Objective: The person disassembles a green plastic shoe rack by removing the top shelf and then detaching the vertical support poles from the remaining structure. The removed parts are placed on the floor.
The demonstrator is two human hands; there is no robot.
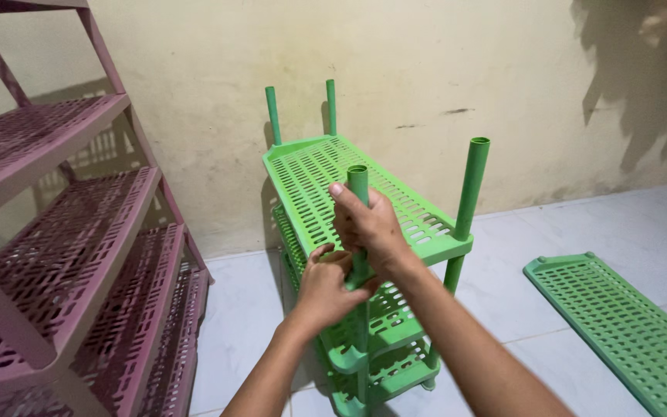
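While both hands close, right hand (368,224) and left hand (326,289) clasp green post (358,179).

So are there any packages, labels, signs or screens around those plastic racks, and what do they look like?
None in view: only the green rack that both hands grip by one post, a pink rack to the left, a loose green shelf on the floor, and a bare wall.

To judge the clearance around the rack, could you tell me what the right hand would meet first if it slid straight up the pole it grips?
Nothing, apparently: the right hand wraps the green pole near its open top; beyond lies only wall.
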